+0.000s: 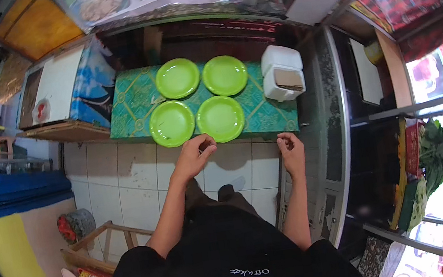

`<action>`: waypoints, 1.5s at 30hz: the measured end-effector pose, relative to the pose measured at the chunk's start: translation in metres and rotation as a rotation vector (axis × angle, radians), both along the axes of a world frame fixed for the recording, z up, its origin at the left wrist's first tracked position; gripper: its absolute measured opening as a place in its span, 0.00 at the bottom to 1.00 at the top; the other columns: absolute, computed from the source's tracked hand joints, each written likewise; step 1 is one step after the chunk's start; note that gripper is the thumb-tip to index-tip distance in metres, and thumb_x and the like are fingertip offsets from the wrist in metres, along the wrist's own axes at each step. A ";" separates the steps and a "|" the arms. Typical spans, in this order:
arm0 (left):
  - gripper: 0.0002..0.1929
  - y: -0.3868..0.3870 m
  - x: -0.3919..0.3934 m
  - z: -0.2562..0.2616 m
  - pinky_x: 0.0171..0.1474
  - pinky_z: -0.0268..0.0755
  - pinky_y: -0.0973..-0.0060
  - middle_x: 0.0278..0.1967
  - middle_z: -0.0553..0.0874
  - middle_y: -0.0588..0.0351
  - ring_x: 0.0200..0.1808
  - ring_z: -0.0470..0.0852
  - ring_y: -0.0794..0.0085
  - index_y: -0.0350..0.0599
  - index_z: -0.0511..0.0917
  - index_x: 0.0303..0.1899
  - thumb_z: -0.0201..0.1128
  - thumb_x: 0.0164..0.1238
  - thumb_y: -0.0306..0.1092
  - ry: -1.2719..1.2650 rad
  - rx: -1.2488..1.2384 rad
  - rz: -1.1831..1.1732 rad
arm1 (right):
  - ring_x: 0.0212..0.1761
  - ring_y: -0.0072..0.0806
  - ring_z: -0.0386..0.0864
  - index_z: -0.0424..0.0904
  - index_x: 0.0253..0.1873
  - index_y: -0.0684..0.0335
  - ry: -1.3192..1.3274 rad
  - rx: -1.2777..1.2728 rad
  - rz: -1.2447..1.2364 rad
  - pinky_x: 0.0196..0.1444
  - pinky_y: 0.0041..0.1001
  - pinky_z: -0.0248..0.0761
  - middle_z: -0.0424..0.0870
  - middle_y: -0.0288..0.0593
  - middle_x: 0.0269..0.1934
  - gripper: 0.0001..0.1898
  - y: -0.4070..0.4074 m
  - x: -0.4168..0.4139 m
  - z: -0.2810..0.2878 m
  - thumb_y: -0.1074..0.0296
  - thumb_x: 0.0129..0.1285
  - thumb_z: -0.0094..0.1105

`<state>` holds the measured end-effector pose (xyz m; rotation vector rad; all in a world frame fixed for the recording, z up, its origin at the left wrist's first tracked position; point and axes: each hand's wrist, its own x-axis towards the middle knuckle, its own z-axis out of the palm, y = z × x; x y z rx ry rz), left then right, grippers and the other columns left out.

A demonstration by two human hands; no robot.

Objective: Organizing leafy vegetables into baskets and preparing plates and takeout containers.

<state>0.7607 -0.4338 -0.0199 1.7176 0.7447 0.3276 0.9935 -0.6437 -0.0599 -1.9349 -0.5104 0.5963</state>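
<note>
Four lime-green plates would be several: the lime-green plates (221,118) lie in two rows on a bench covered with a patterned green cloth (132,108). Just below the front row, my left hand (195,157) hovers by the cloth's front edge, its fingers loosely curled and nothing seen in them. It is nearest the two front plates and overlaps one rim in the view; whether it touches cannot be told. My right hand (293,154) is raised farther right, near the front right corner, loosely curled, with no object visible in it. White foam boxes (280,60) stand at the right end, brown paper pieces (289,79) in one.
To the left stands a carton (88,85) with a white top. A metal-framed door (331,135) borders the right side. Behind me to the left are a wooden stool frame (105,235) and a round container (77,227). Leafy greens (436,153) lie far right.
</note>
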 end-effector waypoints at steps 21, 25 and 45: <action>0.06 0.206 -0.187 -0.086 0.34 0.70 0.74 0.27 0.81 0.60 0.28 0.78 0.77 0.38 0.81 0.41 0.64 0.70 0.30 0.300 -0.041 0.157 | 0.33 0.21 0.76 0.84 0.49 0.65 0.097 -0.127 0.266 0.39 0.25 0.72 0.82 0.37 0.31 0.08 0.231 -0.166 -0.048 0.70 0.69 0.65; 0.08 0.214 -0.182 -0.117 0.38 0.73 0.70 0.27 0.83 0.54 0.30 0.80 0.71 0.36 0.82 0.41 0.66 0.67 0.30 0.365 -0.105 0.206 | 0.31 0.20 0.75 0.85 0.48 0.66 0.138 -0.133 0.256 0.38 0.25 0.72 0.82 0.37 0.31 0.08 0.245 -0.173 -0.085 0.70 0.68 0.66; 0.17 0.251 -0.090 -0.335 0.56 0.76 0.58 0.48 0.82 0.45 0.52 0.82 0.48 0.40 0.84 0.49 0.73 0.56 0.23 0.549 0.205 0.228 | 0.46 0.52 0.81 0.80 0.53 0.64 -0.112 -0.323 0.330 0.49 0.44 0.75 0.80 0.53 0.43 0.19 0.334 -0.168 -0.307 0.78 0.56 0.70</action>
